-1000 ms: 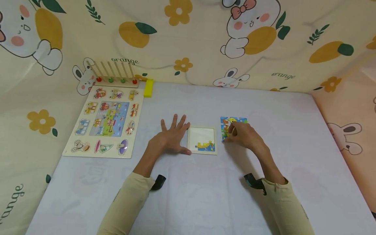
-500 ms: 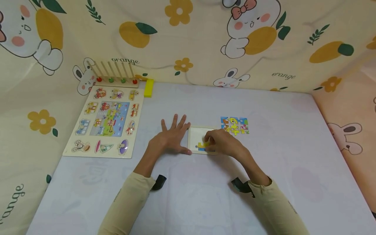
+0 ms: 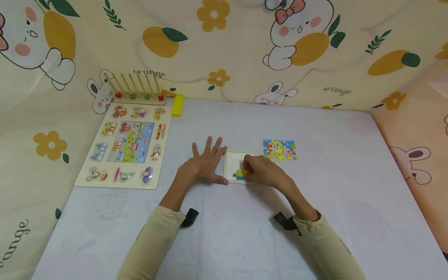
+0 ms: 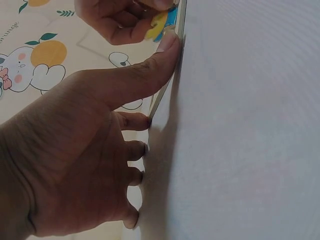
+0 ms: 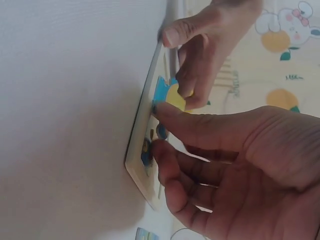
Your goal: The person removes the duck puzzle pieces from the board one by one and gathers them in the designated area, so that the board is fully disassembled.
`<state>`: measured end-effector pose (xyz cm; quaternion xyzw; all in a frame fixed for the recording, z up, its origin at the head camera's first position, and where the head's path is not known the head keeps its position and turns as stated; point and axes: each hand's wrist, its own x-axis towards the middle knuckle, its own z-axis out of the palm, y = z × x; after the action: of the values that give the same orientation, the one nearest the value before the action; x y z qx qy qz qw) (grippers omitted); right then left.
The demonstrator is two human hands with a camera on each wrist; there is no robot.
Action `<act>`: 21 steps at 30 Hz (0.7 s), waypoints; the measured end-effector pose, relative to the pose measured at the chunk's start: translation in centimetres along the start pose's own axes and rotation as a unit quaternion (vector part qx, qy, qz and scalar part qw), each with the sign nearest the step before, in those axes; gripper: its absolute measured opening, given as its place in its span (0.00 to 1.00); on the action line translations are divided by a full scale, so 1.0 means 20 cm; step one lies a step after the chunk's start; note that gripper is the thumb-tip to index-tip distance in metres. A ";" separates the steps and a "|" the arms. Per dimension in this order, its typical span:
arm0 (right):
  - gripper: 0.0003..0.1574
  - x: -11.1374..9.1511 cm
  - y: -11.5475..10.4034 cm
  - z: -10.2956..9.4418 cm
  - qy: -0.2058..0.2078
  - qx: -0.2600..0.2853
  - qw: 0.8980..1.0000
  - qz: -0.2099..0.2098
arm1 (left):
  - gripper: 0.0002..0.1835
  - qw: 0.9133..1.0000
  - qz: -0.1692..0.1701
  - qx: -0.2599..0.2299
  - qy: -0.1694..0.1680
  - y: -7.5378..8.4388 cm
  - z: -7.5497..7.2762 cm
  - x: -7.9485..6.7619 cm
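A small square puzzle frame (image 3: 233,158) lies on the table, with blue and yellow puzzle pieces (image 3: 239,175) along its lower part. My left hand (image 3: 202,166) is spread flat beside it, thumb and index fingertip against its left edge. Over the frame's right side, my right hand (image 3: 265,171) pinches a puzzle piece (image 5: 161,131) between thumb and curled index finger, low against the board; the fingers hide most of it. Just right of the frame, several jigsaw pieces (image 3: 279,149) with yellow, blue and green print lie grouped together.
A large wooden peg puzzle board (image 3: 136,181) with vehicle pictures lies at the left. Behind it stands a wooden rack (image 3: 139,98) with upright rods and red and green beads, next to a yellow block (image 3: 177,105). Printed cloth (image 3: 241,46) walls the table's back and sides.
My right hand has moved left from the grouped pieces to the puzzle frame, taking a piece along, then shifted slightly there. The left hand has stayed at the frame's edge.
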<state>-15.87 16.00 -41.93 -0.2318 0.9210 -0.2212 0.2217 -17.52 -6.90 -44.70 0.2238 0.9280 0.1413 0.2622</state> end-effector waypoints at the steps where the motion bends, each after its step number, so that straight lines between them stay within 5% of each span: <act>1: 0.11 0.00 0.00 0.00 0.004 -0.001 1.000 -0.003 | 0.65 1.000 -0.001 0.000 -0.001 0.00 0.00 0.00; 11: 0.09 -0.01 0.00 -0.04 0.029 0.035 0.998 -0.033 | 0.65 1.000 -0.002 0.005 -0.002 -0.01 0.00 0.01; 21: 0.07 -0.07 0.08 -0.14 0.067 0.090 0.994 0.005 | 0.65 1.000 -0.005 0.008 -0.005 -0.01 0.01 0.01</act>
<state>-16.72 18.83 -40.06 -0.1914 0.9110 -0.3172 0.1809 -17.61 -6.87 -44.98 0.2219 0.9289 0.1316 0.2657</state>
